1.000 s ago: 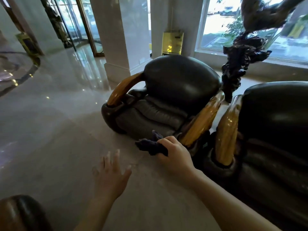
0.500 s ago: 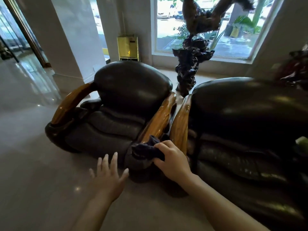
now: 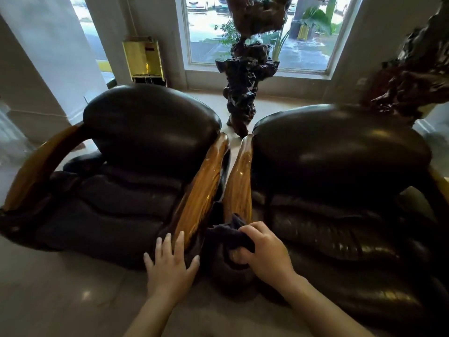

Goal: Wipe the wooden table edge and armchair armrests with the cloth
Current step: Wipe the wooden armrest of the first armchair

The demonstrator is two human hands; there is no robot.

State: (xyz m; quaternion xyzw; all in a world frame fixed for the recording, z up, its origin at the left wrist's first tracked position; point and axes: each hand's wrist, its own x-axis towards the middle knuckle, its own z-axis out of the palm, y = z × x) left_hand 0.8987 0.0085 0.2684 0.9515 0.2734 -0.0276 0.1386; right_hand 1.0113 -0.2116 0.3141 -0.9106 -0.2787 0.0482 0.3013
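Two dark leather armchairs stand side by side, the left armchair (image 3: 136, 181) and the right armchair (image 3: 340, 190). Glossy wooden armrests meet between them: the left chair's right armrest (image 3: 204, 190) and the right chair's left armrest (image 3: 239, 183). A third wooden armrest (image 3: 36, 164) curves at the far left. My right hand (image 3: 264, 251) is shut on a dark cloth (image 3: 226, 233), pressed at the front end of the right chair's left armrest. My left hand (image 3: 170, 263) hovers with fingers spread in front of the left chair's right armrest, holding nothing.
A tall dark carved-wood sculpture (image 3: 245, 76) stands behind the gap between the chairs, before a window (image 3: 303, 40). Another gnarled carving (image 3: 413, 74) rises at the right. A gold box (image 3: 143, 59) sits against the wall. Polished stone floor (image 3: 60, 288) lies in front.
The view has swung right, so both armchairs now sit in the middle. My right hand carried the cloth from the left chair's right armrest to the right chair's left armrest. My left hand moved closer.
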